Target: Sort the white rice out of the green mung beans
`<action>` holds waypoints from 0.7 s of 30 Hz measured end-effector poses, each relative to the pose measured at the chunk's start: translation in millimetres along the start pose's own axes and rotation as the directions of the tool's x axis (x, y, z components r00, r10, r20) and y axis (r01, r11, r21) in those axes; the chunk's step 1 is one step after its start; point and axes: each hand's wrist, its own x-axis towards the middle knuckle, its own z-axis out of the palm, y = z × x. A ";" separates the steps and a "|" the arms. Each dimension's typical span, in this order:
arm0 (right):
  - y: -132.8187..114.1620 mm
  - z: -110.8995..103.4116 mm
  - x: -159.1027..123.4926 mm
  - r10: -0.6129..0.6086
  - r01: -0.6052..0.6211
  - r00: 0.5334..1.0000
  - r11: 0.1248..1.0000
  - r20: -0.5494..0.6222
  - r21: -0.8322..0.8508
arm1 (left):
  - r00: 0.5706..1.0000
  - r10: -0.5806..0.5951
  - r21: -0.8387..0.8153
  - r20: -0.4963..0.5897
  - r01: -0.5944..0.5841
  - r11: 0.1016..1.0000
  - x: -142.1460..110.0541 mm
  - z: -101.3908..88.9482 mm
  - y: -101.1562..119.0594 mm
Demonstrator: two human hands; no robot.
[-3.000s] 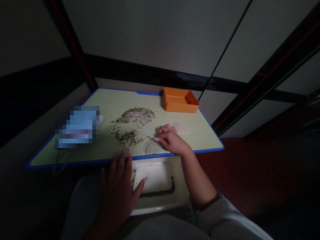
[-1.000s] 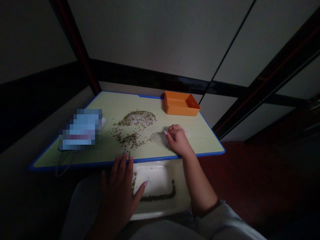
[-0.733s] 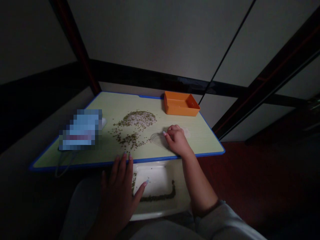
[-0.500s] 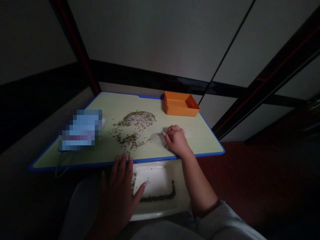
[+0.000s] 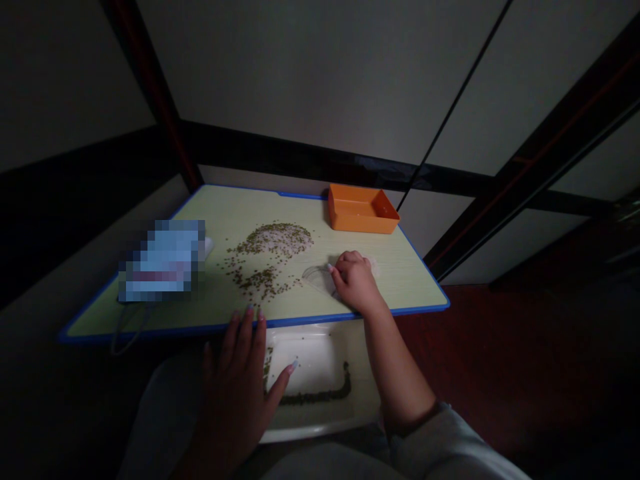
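Note:
My right hand (image 5: 355, 280) is closed on a clear plastic piece with a curved rim (image 5: 315, 275), low against the tabletop. The fingers hide much of that piece, so its full shape cannot be made out. Left of it lie small greenish-brown grains (image 5: 277, 237), a denser heap mixed with white bits behind and a looser scatter in front. My left hand (image 5: 240, 373) has its fingers spread, with the tips by the table's front edge. Its thumb reaches over a white basin (image 5: 320, 427), which holds a dark line of grains along its near and right sides.
An orange open box (image 5: 363, 220) stands at the back right of the pale table (image 5: 400, 280) with blue edging. At the left is a pixelated bluish object (image 5: 163, 260) with a thin cord (image 5: 117, 337). Wall panels (image 5: 310, 80) rise behind.
My right hand and the clear plastic piece have shifted very slightly to the right. My left hand and the grains look the same.

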 end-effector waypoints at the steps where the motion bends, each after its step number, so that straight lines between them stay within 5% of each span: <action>1: 0.1 0.0 -0.1 -0.004 0.004 1.000 1.000 0.000 0.001 | 1.000 0.000 0.003 0.002 0.000 1.000 0.0 -0.1 0.1; 21: 1.5 -2.3 -0.4 0.020 -0.020 1.000 0.999 0.015 -0.029 | 1.000 0.004 0.020 -0.014 -0.004 1.000 -0.3 0.1 0.7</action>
